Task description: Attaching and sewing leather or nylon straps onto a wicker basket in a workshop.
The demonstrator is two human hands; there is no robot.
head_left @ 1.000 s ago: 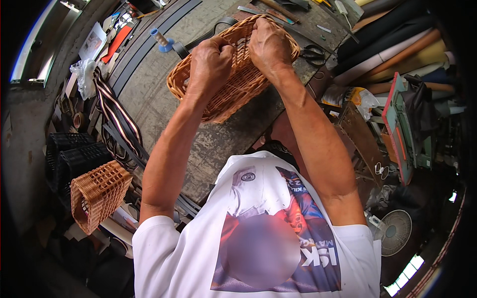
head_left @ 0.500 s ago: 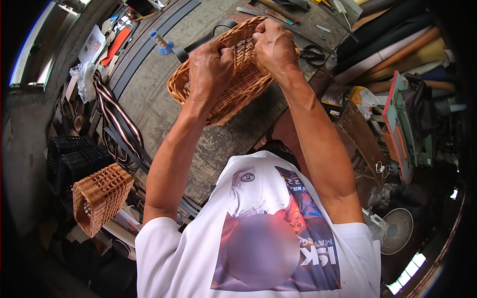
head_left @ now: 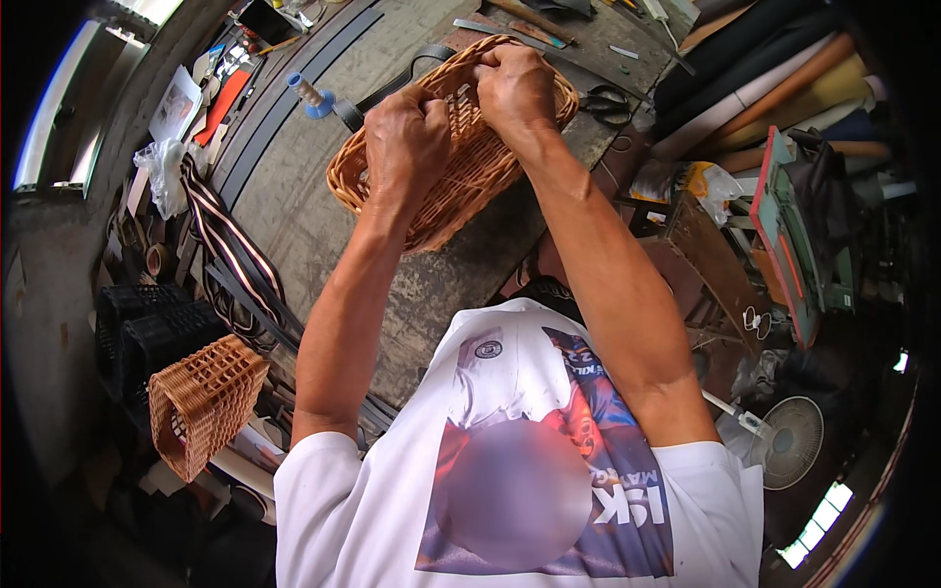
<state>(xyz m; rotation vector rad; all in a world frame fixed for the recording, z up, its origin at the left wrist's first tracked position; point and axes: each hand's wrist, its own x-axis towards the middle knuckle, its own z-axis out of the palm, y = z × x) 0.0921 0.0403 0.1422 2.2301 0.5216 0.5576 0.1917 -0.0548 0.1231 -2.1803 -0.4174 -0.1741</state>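
The oval wicker basket sits on the grey worktop. Both hands, left hand and right hand, are curled, fingers pinching its woven strands. It looks light and stiff yet springy; the thicker rim seems the safest hold.

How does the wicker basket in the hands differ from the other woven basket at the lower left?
The oval wicker basket is rounded and closely woven; the boxy basket at the lower left is squarish, with an open grid weave. The oval one rests on the grey workbench, held by the left hand and right hand; the boxy one lies tipped on its side, untouched, off the bench. Both are tan woven baskets.
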